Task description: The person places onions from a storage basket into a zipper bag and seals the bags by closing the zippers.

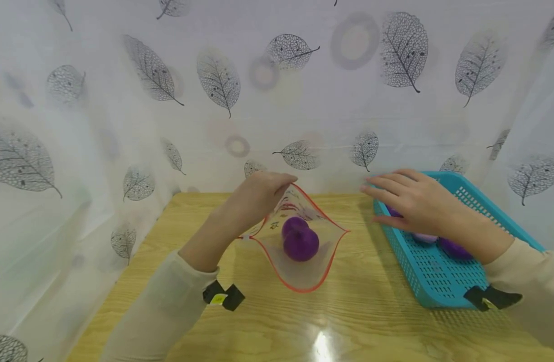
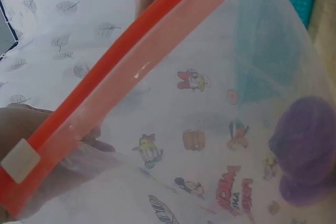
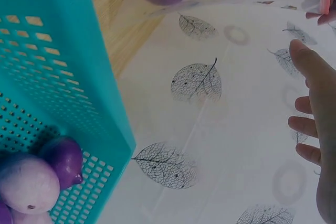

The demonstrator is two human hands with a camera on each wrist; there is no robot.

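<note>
Two purple items (image 1: 300, 244) are held in a red-rimmed bag (image 1: 299, 277) near the table's (image 1: 241, 332) far edge; rim pinched by left hand's (image 1: 258, 198) fingers. Right hand (image 1: 408, 198), fingers apart, held above blue basket's (image 1: 401, 259) far-left corner.

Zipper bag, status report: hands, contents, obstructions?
Left hand grips zipper bag at rim; right hand empty, by turquoise basket; two round purple objects inside; mouth open, unobstructed.

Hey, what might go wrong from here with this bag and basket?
Only the left hand holds the bag, so a slip might tip it and spill the purple things inside. Nothing holds the bag's near side, so its mouth may close up. The right hand, close to the basket, could bump it.
</note>
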